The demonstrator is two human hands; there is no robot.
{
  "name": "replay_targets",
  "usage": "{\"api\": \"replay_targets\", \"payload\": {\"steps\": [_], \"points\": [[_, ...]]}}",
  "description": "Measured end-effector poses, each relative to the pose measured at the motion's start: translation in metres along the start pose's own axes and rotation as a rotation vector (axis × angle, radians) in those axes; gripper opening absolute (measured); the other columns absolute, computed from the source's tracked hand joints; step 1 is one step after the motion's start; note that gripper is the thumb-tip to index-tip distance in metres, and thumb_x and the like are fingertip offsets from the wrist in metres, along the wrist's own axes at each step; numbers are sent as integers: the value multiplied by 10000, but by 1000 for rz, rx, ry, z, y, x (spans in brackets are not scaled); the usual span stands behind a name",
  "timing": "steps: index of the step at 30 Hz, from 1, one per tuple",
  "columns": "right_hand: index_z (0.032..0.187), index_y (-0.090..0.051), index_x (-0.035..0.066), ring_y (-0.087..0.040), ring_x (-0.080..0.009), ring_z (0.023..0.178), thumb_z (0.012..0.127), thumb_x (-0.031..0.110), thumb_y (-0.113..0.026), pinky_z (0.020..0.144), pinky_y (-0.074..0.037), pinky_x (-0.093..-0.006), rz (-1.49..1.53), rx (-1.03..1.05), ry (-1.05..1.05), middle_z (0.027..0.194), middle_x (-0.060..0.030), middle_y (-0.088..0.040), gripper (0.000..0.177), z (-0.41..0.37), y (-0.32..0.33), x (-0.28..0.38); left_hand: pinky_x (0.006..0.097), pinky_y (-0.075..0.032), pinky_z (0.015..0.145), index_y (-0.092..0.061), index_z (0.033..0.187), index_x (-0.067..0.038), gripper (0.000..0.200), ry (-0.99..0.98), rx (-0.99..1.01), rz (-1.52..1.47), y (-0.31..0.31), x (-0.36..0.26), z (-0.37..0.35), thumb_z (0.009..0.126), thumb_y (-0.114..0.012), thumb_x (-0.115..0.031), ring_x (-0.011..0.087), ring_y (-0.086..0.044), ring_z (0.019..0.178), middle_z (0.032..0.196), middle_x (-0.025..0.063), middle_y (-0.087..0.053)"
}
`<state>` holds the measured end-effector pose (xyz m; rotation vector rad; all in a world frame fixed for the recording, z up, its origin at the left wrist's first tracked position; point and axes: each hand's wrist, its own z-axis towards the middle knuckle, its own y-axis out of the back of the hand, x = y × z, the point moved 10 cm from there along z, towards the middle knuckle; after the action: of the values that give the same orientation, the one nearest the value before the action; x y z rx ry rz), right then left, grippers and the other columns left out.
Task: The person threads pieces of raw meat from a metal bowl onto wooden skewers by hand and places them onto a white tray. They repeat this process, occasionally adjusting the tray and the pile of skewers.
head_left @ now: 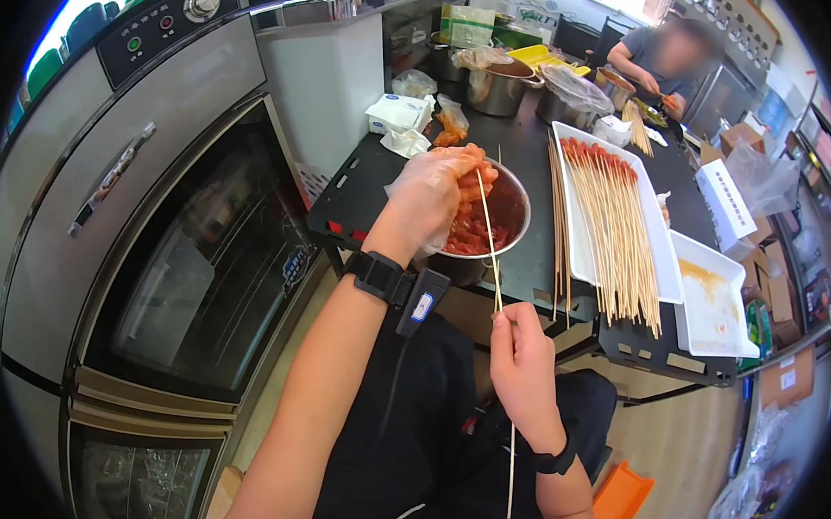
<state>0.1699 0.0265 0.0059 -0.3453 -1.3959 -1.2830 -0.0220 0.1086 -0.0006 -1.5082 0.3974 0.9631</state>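
Note:
My left hand [436, 189], in a clear plastic glove smeared with red sauce, is closed above a metal pot [525, 219]. Its fingers bunch around a piece of marinated meat, mostly hidden by the glove. More red marinated meat [479, 231] lies in the pot. My right hand [524, 361], bare, pinches a long bamboo skewer [491, 247] between thumb and fingers. The skewer slants upward, its upper end at the left fingers and its lower end past my right wrist. Right of the pot, a white tray [569, 197] holds many skewers [623, 241] with red meat at their far ends.
Loose bamboo skewers [558, 244] lie along the tray's left side. A second white tray [715, 325] with sauce residue sits at the table's right edge. Behind are a tissue pack [398, 114] and a large pot [496, 94]. Another person [662, 63] sits across the table. An oven [184, 260] stands left.

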Motion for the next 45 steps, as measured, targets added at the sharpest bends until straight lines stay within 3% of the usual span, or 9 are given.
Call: {"api": "replay_targets", "payload": {"steps": [8, 13, 20, 23, 26, 29, 31, 32, 45], "points": [[863, -471, 13, -511, -315, 476, 887, 85, -481, 456, -362, -351, -34, 61, -40, 569, -179, -487, 77, 3, 13, -5, 251, -490, 677, -576, 984, 52, 155, -63, -100, 236, 3, -2, 3, 860, -554, -38, 137, -580, 708, 803, 76, -595], [842, -525, -1, -428, -153, 431, 883, 94, -506, 445, -336, -285, 64, 27, -62, 537, -123, -469, 105, 4, 20, -14, 221, -472, 674, -600, 974, 38, 144, -133, -72, 384, -7, -10, 0, 864, -540, -33, 113, -572, 718, 815, 62, -601], [817, -539, -1, -382, -88, 446, 861, 80, -543, 439, -314, -251, 165, -65, -70, 513, -45, -452, 92, 6, 33, -26, 220, -471, 702, -609, 969, 29, 147, -72, -38, 401, -9, -4, 1, 857, -553, -47, 105, -573, 763, 843, 61, -608], [801, -537, 2, -387, -119, 434, 846, 66, -554, 443, -325, -262, 66, -114, -42, 511, -63, -446, 80, 3, 37, -23, 222, -472, 718, -609, 958, 34, 145, -62, 9, 440, -12, -2, 1, 864, -544, -55, 109, -575, 781, 854, 62, -610], [787, -540, 16, -472, -251, 458, 826, 59, -565, 460, -369, -325, -61, -136, 18, 549, -123, -489, 63, 3, 32, -14, 237, -474, 741, -598, 978, 28, 157, -64, 63, 415, -16, -2, 0, 878, -532, -74, 123, -581, 781, 842, 64, -608], [793, -538, 25, -510, -285, 502, 829, 65, -562, 470, -383, -364, -149, -176, 149, 563, -128, -493, 59, 5, 27, -4, 271, -478, 761, -573, 1016, 25, 212, -8, 56, 81, -12, -4, -2, 899, -523, -145, 158, -587, 761, 806, 63, -600], [796, -534, 29, -512, -294, 511, 830, 63, -557, 473, -384, -378, -164, -170, 171, 566, -128, -490, 53, 5, 21, 1, 298, -482, 770, -544, 1054, 24, 292, 242, 235, 33, -19, 14, -5, 914, -503, -229, 194, -588, 747, 766, 64, -586], [799, -530, 34, -514, -303, 521, 831, 60, -553, 475, -385, -391, -182, -163, 190, 568, -128, -487, 48, 5, 18, 4, 334, -496, 747, -542, 1031, 27, 334, 261, 151, -5, -18, 15, -7, 923, -480, -282, 207, -590, 728, 742, 64, -576], [795, -494, 7, -516, -321, 533, 830, 13, -532, 481, -385, -399, -126, -184, 283, 584, -149, -492, 52, 11, 5, 11, 352, -527, 556, -516, 810, -31, 288, -21, -62, 138, -10, -2, -1, 947, -406, -259, 188, -559, 565, 683, 56, -523]]}}
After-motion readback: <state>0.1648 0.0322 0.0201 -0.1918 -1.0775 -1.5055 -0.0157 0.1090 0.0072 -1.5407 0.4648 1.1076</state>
